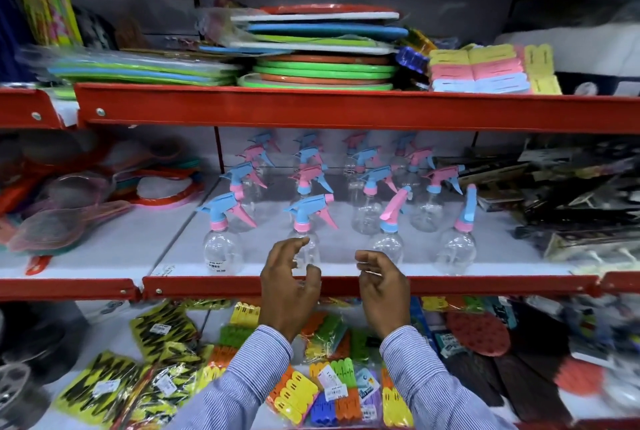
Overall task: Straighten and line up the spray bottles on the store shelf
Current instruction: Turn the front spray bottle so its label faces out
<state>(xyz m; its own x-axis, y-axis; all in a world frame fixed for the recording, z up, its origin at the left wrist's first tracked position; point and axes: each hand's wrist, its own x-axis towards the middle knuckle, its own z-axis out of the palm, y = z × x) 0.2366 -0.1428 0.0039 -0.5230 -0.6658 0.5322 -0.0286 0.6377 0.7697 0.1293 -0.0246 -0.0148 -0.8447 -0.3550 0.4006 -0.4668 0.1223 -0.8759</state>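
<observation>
Several clear spray bottles with pink and blue trigger heads stand in rows on the white middle shelf [346, 268]. In the front row are a bottle at the left [221, 249], a second bottle [306, 221], a third with a pink head [389, 242] and a fourth at the right [455, 249]. My left hand [289, 286] hovers in front of the second bottle with fingers curled apart, holding nothing. My right hand [381, 286] floats in front of the third bottle, fingers apart and empty. The two right front heads point away; the left two point sideways.
A red shelf lip [214, 286] runs along the front edge. Coloured trays are stacked on the upper shelf [325, 48]. Plastic scoops lie at the left [69, 221], dark packaged goods at the right [571, 204]. Bagged clothes pegs [329, 391] fill the lower shelf.
</observation>
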